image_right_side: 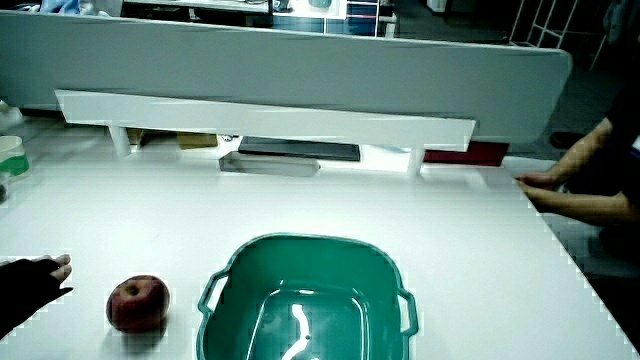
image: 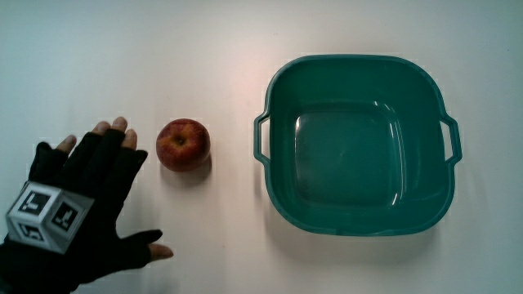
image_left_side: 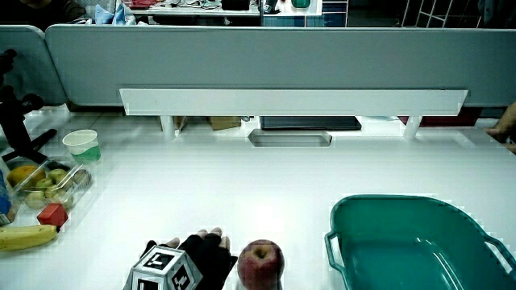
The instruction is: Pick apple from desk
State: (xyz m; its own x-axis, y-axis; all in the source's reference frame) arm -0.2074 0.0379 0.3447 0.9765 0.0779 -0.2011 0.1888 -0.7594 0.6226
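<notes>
We see the black-gloved hand (image: 82, 208) resting flat on the white counter (image: 221, 65), fingers spread and holding nothing. Just beside its fingertips sits the round red apple (image: 183, 144), between the hand and an empty teal plastic basin (image: 282, 98). We judge the apple firm, smooth, fairly light, best cupped around its sides. Only a side view shows a banana (image_left_side: 24, 237) at the counter's edge.

I can't read any words or numbers here. The little cube (image: 42, 216) on the back of my hand (image: 82, 208) has only black and white block shapes, not letters.
</notes>
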